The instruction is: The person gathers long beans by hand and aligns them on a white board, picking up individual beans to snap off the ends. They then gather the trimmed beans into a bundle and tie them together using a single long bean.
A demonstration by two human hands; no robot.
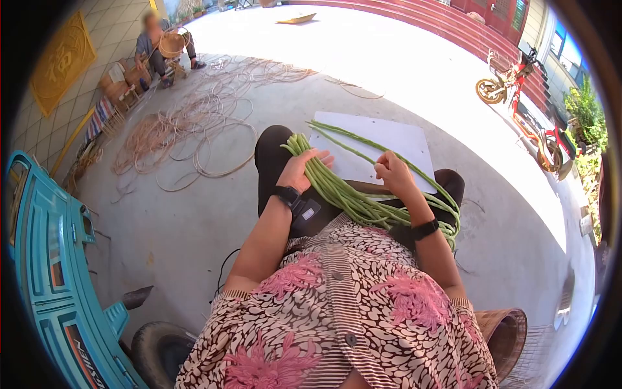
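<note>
A thick bundle of long green beans [337, 192] lies across my lap, its ends gathered at the left and its bodies curving round to the right. My left hand [303, 170] holds the bundle near those ends, the fingers stretched out past it. To the right, my right hand [395, 175] is closed with fingertips pinched at the end of a single long bean [346, 148], which slants up and left over a white board [402, 139]. Another bean runs along the board and passes behind my right hand. The board rests by my knees.
Coils of thin cane strips [188, 129] spread over the concrete floor ahead. A person [155, 45] sits at the far left with a woven basket [172, 45]. A turquoise vehicle [55, 259] stands at left, a red motorbike [518, 97] at right, and a wicker basket [512, 330] beside me.
</note>
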